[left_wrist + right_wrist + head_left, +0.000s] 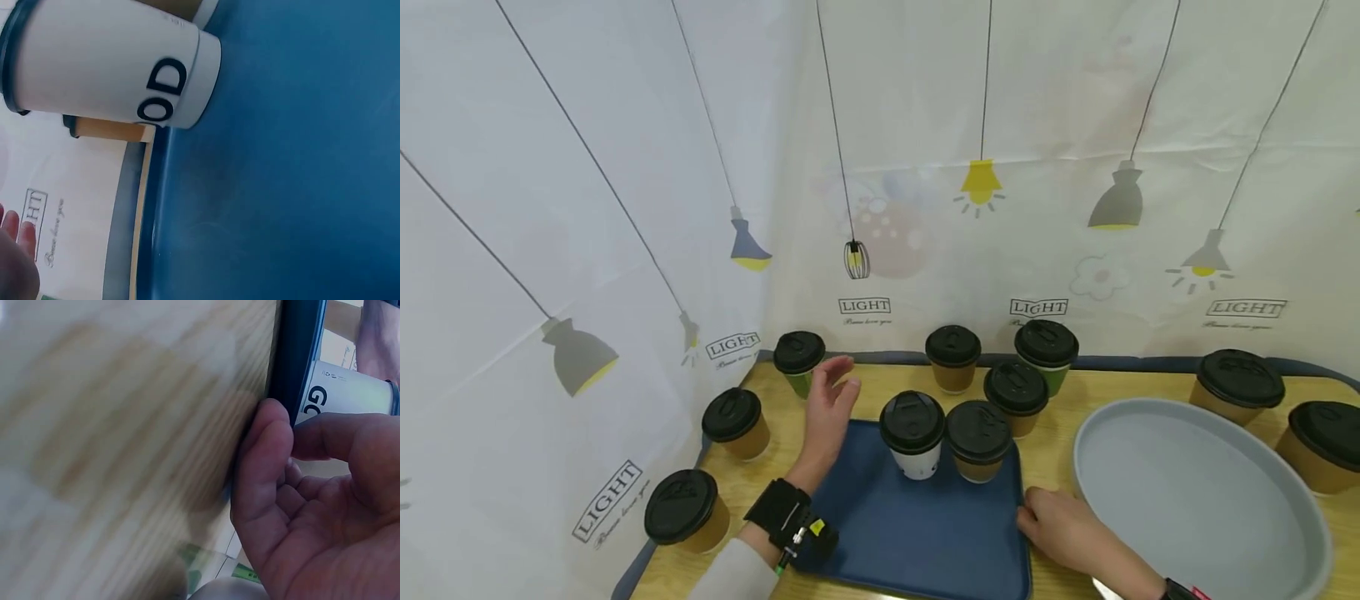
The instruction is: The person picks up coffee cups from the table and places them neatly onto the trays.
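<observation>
The step in hand looks like gathering 2 lidded cups, a white cup (913,437) and a brown cup (979,442), on the blue tray (917,542), near its far right corner. The right hand (1063,529) pinches the tray's right rim between thumb and finger. The left hand (829,404) is relaxed and holds nothing, its fingers over the far left side, close to a green cup (797,362); whether they touch it, I cannot tell. Adding that cup would call for curling the left fingers round it while the right steadies the tray.
</observation>
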